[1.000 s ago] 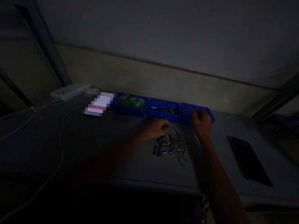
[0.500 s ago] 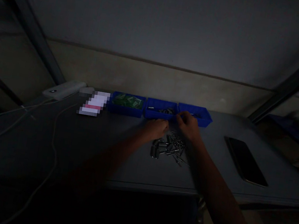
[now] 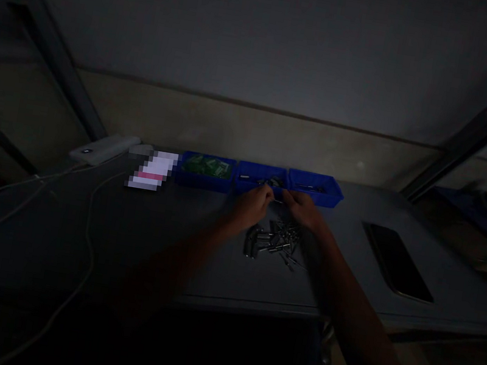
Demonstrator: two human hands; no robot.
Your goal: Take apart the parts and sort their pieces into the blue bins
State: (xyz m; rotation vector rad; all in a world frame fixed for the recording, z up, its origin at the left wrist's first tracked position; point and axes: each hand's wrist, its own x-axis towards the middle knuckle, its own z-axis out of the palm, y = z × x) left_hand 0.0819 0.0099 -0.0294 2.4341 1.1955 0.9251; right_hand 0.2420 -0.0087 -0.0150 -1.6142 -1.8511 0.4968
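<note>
The scene is very dark. A heap of small metal screws and sleeves (image 3: 273, 241) lies on the grey table (image 3: 170, 239). Just beyond it my left hand (image 3: 255, 203) and my right hand (image 3: 302, 208) meet, fingers curled and nearly touching, in front of the middle blue tray (image 3: 260, 179). Both look closed on something small that I cannot make out. To the left of it stands a blue tray of green parts (image 3: 206, 169), and to the right another blue tray (image 3: 315, 186).
A dark phone (image 3: 396, 268) lies flat on the right of the table. A white power bank (image 3: 103, 148) with white cables (image 3: 88, 232) sits at the left, beside a white-and-pink packet (image 3: 153, 169). Metal frame bars slant up on both sides.
My right hand has come back from the right-hand tray to meet my left hand above the heap. My left hand has edged forward toward the middle tray.
</note>
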